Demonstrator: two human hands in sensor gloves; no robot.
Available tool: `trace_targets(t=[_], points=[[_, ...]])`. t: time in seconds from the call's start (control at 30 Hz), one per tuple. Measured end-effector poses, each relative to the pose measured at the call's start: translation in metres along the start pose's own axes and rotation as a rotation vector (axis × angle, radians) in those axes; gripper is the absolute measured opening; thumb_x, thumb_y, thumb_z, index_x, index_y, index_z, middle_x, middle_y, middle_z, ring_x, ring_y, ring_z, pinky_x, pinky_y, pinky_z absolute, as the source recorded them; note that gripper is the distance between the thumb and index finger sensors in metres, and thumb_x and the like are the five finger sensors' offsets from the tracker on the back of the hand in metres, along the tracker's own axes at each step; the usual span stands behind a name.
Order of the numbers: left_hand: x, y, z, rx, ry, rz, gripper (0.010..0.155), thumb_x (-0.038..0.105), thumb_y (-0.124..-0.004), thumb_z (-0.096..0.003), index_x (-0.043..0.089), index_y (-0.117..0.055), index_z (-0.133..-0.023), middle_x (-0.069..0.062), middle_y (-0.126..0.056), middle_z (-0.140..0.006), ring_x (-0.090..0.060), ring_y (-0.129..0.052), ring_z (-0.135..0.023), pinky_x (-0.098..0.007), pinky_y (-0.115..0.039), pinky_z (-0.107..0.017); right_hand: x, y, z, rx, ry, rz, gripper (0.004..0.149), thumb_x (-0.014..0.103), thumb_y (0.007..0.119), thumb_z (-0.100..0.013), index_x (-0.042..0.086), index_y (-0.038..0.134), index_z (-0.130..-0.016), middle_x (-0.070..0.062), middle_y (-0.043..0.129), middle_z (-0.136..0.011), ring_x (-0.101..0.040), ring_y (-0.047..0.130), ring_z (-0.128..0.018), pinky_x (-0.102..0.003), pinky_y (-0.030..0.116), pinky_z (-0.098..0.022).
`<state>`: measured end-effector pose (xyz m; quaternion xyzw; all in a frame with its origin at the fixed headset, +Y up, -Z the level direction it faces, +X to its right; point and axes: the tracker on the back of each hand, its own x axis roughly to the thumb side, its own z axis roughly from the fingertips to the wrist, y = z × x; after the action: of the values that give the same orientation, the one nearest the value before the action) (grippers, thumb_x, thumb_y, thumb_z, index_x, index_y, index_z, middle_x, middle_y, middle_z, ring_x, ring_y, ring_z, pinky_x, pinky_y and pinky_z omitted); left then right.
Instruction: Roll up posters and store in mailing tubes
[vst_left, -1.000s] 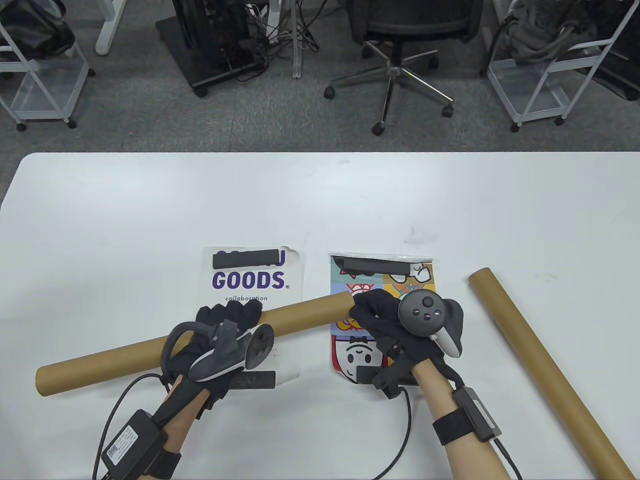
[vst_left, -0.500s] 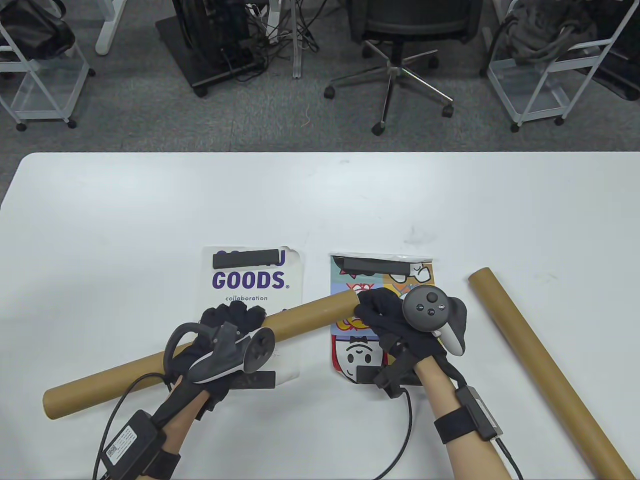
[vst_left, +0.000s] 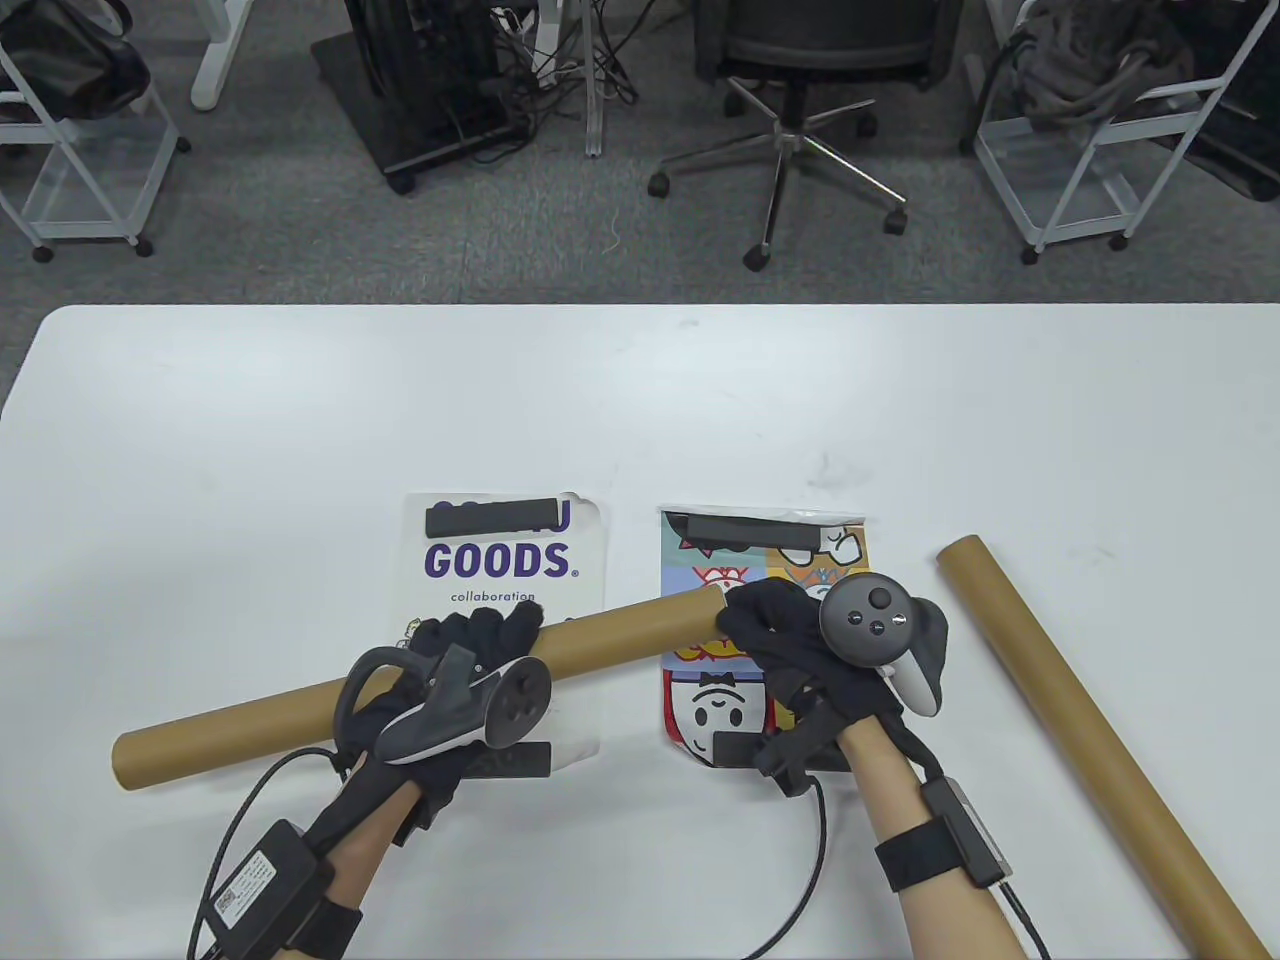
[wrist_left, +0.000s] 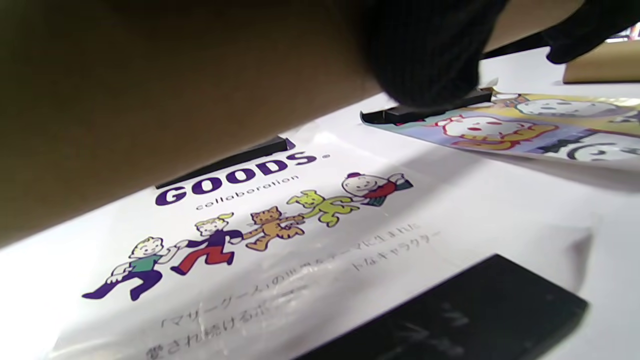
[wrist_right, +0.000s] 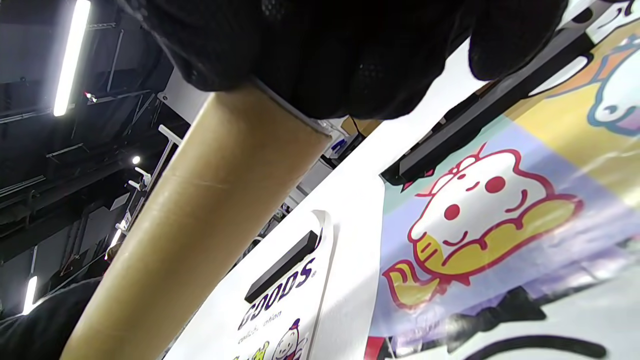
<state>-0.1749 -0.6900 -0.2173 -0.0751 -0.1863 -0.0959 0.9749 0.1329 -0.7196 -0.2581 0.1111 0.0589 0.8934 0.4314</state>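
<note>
Item: long brown cardboard mailing tube (vst_left: 400, 680), held above the white counter (vst_left: 640, 400), tilted, crossing over the white "GOODS" poster (vst_left: 505, 570).
Left grip (vst_left: 470, 650): your fingers curl round the tube near its middle.
Right grip (vst_left: 790, 640): your fingers close over the tube's right end.
Item: colourful cartoon poster (vst_left: 765, 640), flat under your right hand, just beside the white one; black bar weights (vst_left: 492, 518) lie on both.
Item: second brown cardboard tube (vst_left: 1090, 740), on the counter, well right.
</note>
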Motion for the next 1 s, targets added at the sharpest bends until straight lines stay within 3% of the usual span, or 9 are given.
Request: trace_targets(t=[0.17, 0.23, 0.33, 0.43, 0.57, 0.67, 0.8, 1.0], points=[[-0.0012, 0.0024, 0.0012, 0.019, 0.036, -0.063, 0.093, 0.054, -0.083, -0.0469, 0.015, -0.04, -0.12, -0.009, -0.07, -0.111, -0.033, -0.083, -0.094, -0.06, -0.068, -0.08, 0.0006, 0.0021, -0.0004, -0.004, -0.023, -0.007, 0.043, 0.041, 0.07, -0.052, 0.01, 0.078, -0.082, -0.019, 0.084, -0.086, -0.046, 0.084, -0.073, -0.08, 0.056, -0.061], [0.0012, 0.0022, 0.0016, 0.023, 0.028, -0.076, 0.085, 0.054, -0.083, -0.0465, 0.018, -0.051, -0.116, -0.009, -0.071, -0.11, -0.033, -0.083, -0.094, -0.061, -0.068, -0.08, 0.0016, 0.0015, 0.0001, -0.026, -0.018, 0.01, 0.042, 0.041, 0.07, -0.052, 0.012, 0.08, -0.079, -0.017, 0.086, -0.083, -0.045, 0.086, -0.071, -0.08, 0.056, -0.062], [0.0021, 0.0025, 0.0009, 0.039, 0.028, -0.08, 0.081, 0.054, -0.084, -0.0462, 0.022, -0.054, -0.114, -0.008, -0.074, -0.111, -0.03, -0.09, -0.094, -0.057, -0.073, -0.08, 0.0031, 0.0006, 0.0005, -0.015, -0.002, 0.01, 0.038, 0.037, 0.073, -0.052, 0.012, 0.08, -0.079, -0.017, 0.086, -0.083, -0.044, 0.086, -0.071, -0.079, 0.057, -0.062], [0.0001, 0.0047, 0.0008, 0.053, 0.03, -0.071, 0.081, 0.052, -0.086, -0.0456, 0.024, -0.053, -0.113, -0.005, -0.08, -0.109, -0.029, -0.095, -0.091, -0.055, -0.077, -0.079, 0.0029, 0.0007, 0.0003, 0.0, 0.025, -0.01, 0.04, 0.035, 0.075, -0.051, 0.01, 0.078, -0.082, -0.019, 0.085, -0.085, -0.045, 0.087, -0.071, -0.081, 0.059, -0.059], [-0.0022, 0.0028, 0.0025, 0.066, 0.028, -0.075, 0.083, 0.05, -0.082, -0.0485, 0.025, -0.043, -0.117, -0.004, -0.072, -0.113, -0.03, -0.086, -0.097, -0.057, -0.07, -0.081, -0.0005, 0.0015, -0.0018, 0.041, 0.046, -0.096, 0.041, 0.031, 0.076, -0.051, 0.008, 0.076, -0.085, -0.021, 0.082, -0.088, -0.047, 0.086, -0.072, -0.08, 0.062, -0.059], [-0.0047, 0.0018, 0.0012, 0.033, 0.008, -0.003, 0.082, 0.048, -0.078, -0.0522, 0.021, -0.037, -0.118, -0.008, -0.066, -0.116, -0.034, -0.08, -0.101, -0.06, -0.066, -0.082, -0.0032, -0.0002, -0.0012, 0.028, 0.025, -0.122, 0.04, 0.035, 0.074, -0.052, 0.013, 0.075, -0.085, -0.017, 0.081, -0.089, -0.044, 0.084, -0.074, -0.076, 0.059, -0.063], [-0.0064, 0.0001, -0.0014, -0.008, -0.01, 0.069, 0.082, 0.047, -0.078, -0.0523, 0.02, -0.038, -0.118, -0.008, -0.065, -0.117, -0.034, -0.079, -0.102, -0.06, -0.066, -0.082, -0.0059, -0.0024, -0.0023, 0.042, 0.008, -0.175, 0.039, 0.034, 0.075, -0.051, 0.013, 0.077, -0.084, -0.017, 0.082, -0.087, -0.044, 0.083, -0.073, -0.075, 0.058, -0.064], [-0.0068, 0.0023, -0.0001, 0.017, 0.012, 0.011, 0.082, 0.047, -0.081, -0.0506, 0.024, -0.04, -0.118, -0.007, -0.068, -0.116, -0.034, -0.081, -0.101, -0.06, -0.067, -0.081, -0.0043, 0.0019, -0.0036, 0.07, 0.011, -0.167, 0.041, 0.031, 0.075, -0.051, 0.008, 0.076, -0.085, -0.021, 0.082, -0.086, -0.047, 0.084, -0.071, -0.077, 0.058, -0.062]])
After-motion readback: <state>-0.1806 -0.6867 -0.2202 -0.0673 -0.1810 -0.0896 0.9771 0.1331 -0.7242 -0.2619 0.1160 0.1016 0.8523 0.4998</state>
